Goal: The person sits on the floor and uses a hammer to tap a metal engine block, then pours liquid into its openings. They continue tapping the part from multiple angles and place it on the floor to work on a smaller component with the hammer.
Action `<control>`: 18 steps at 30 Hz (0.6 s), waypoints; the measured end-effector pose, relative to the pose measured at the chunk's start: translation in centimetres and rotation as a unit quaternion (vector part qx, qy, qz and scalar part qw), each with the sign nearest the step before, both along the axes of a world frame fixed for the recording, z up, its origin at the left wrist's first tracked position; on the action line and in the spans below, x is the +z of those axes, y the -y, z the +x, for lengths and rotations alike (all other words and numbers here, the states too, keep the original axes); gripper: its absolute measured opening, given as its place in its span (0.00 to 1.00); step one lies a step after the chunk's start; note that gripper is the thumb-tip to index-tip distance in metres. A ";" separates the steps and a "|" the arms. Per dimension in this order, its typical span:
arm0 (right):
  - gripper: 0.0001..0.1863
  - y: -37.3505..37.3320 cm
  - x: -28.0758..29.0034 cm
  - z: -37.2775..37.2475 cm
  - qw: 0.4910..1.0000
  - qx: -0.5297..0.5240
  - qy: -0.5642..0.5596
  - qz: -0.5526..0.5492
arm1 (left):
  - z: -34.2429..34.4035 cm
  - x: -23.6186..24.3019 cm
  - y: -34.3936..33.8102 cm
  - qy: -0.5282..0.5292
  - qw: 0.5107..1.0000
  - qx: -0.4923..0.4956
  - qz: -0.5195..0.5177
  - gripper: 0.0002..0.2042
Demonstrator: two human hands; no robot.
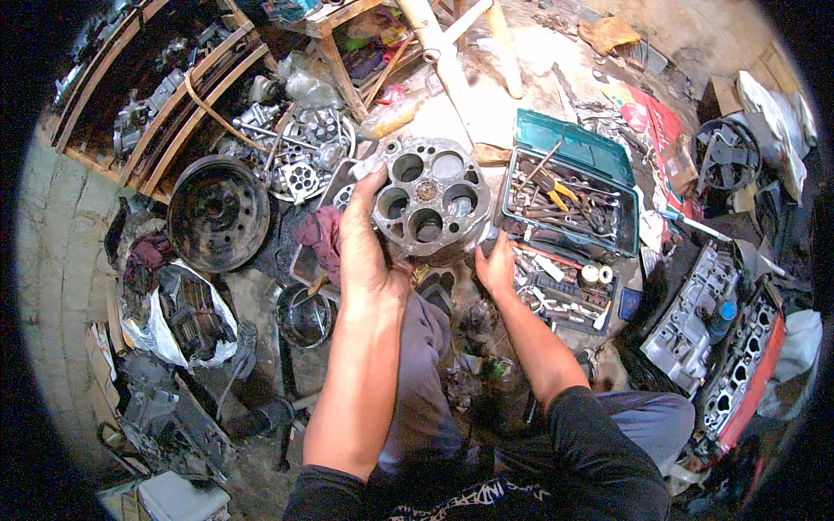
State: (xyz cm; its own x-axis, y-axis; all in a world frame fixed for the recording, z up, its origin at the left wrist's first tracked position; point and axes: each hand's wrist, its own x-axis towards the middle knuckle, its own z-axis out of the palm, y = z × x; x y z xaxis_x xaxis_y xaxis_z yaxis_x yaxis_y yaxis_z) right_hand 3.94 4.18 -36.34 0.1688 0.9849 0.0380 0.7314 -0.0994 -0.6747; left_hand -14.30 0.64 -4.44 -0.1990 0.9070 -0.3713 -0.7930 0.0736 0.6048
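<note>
A round grey metal cylinder block [427, 190] with several round bores and a rusty centre hole is held up in front of me, its bored face showing. My left hand [367, 243] grips its left side, thumb along the rim. At the lower right edge, my right hand [495, 260] is closed round the block, its fingertips partly hidden beneath it. Behind the left hand lies a dark red rag [320, 239] over a metal tray. Just right of the block stands an open green toolbox [573, 146] full of hand tools.
A tray of sockets and small parts [569, 291] lies below the toolbox. Left are a steel wheel [219, 215], a basin of metal parts [300, 178], a round black pan [306, 314] and a white bag [169, 326]. Engine cylinder heads [691, 317] lie right. Wooden shelves [195, 69] stand far left.
</note>
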 end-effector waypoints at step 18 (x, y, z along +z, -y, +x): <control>0.31 10.5 12.3 6.6 0.971 -0.113 -0.210 0.016 | 3.3 2.2 2.3 0.077 0.982 -0.151 -0.086 0.27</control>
